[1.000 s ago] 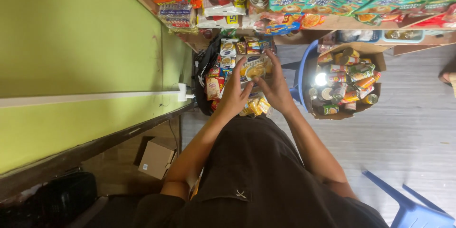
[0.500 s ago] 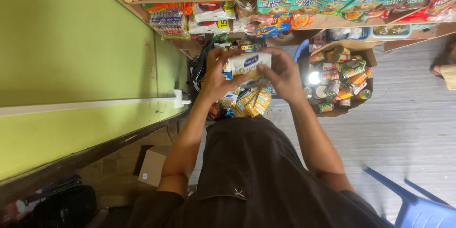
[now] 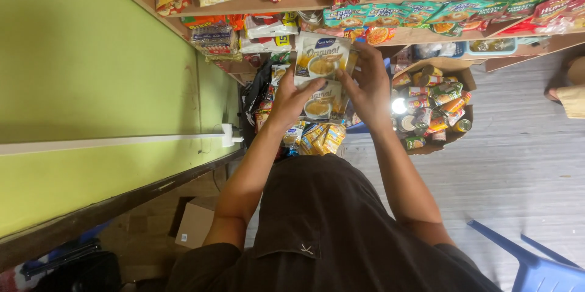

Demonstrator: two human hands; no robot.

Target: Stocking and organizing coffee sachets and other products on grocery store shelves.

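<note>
Head view: left hand (image 3: 292,100) and right hand (image 3: 368,88) both grip a strip of white and yellow sachets (image 3: 321,76), held up just below the front edge of the wooden shelf (image 3: 256,3), above a cardboard box of cans (image 3: 436,106) on the floor

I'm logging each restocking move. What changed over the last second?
Both hands, left hand and right hand, rose from the pile of packets toward the shelves, now with a grip on white sachets held between them. The box of cans and blue chair stayed put.
</note>
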